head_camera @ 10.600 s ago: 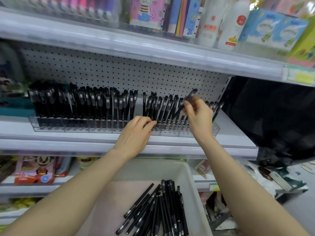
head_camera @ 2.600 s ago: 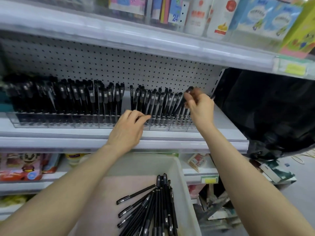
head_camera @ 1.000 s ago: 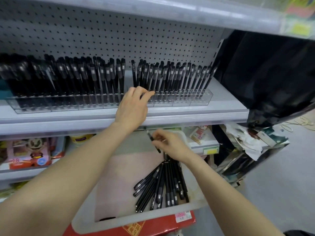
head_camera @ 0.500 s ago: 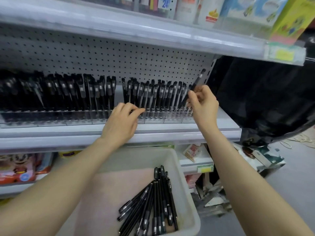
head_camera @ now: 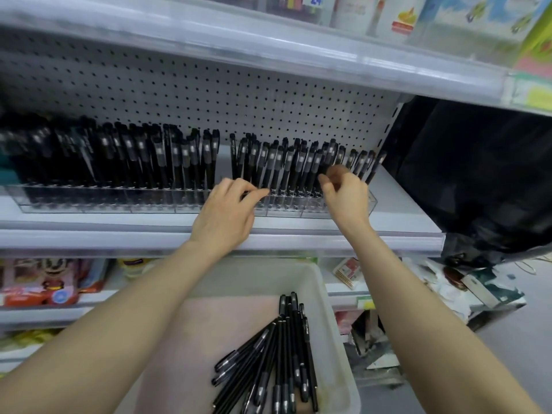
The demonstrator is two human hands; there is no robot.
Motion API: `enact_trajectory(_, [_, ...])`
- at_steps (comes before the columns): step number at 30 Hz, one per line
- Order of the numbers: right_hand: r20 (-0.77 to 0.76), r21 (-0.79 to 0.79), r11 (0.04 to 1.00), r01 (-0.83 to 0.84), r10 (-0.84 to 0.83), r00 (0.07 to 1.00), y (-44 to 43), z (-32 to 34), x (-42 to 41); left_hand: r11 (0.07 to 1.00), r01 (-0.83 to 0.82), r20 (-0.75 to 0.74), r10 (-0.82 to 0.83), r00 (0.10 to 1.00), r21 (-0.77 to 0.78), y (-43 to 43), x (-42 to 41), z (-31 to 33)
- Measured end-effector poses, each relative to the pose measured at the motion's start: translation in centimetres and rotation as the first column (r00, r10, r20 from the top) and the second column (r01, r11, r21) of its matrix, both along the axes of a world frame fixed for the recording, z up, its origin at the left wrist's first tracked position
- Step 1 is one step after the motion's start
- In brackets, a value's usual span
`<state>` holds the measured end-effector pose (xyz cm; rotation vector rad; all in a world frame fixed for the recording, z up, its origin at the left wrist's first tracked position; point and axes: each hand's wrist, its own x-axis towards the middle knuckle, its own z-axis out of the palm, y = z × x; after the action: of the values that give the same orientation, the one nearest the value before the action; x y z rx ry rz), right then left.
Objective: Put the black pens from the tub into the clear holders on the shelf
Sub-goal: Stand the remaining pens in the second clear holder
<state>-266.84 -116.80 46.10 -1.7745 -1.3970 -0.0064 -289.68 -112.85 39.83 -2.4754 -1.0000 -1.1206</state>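
2 long clear plastic holders (head_camera: 104, 201) stand end to end along the front edge of the white metal shelf (head_camera: 403, 225), in front of a white perforated back panel (head_camera: 209, 94). Both holders are filled with black capped pens (head_camera: 270, 165) standing upright or leaning slightly. The left hand (head_camera: 227, 210) rests on the front wall of the holder nearer the shelf's right edge, with its fingers loosely extended and touching the holder's top rim; it holds nothing visible. The right hand (head_camera: 343, 195) is at that holder's right end, with its fingers curled at the pen caps. Motion blur prevents telling whether it pinches a pen. Below the shelf's front edge, between the forearms, sits a pale grey rectangular plastic tub (head_camera: 327, 297). Loose black pens (head_camera: 280, 354) lie bundled along its right side. A black plastic bag (head_camera: 478, 174) hangs beyond the shelf's right edge.
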Motion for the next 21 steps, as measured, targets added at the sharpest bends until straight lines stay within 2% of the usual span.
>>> enact_trajectory(8, [0.015,-0.034,0.999,0.019,-0.019,1.000,-0.1,-0.3,-0.2,1.000,-0.004,0.014,0.004,1.000,0.000,-0.1,0.1,0.0])
enact_trajectory(15, [0.145,-0.056,0.995,0.087,-0.079,0.986,0.4,-1.2,-0.2,1.000,-0.002,0.016,0.003,1.000,-0.015,-0.1,0.1,0.0])
enact_trajectory(19, [0.145,-0.032,0.992,0.119,-0.113,0.983,0.1,-1.9,-0.5,1.000,0.002,0.010,-0.002,1.000,-0.022,-0.1,0.0,0.0])
enact_trajectory(21, [0.116,0.040,0.992,0.118,-0.122,0.986,-1.0,-2.5,-1.4,1.000,0.005,0.006,-0.005,1.000,-0.024,-0.2,-0.1,0.0])
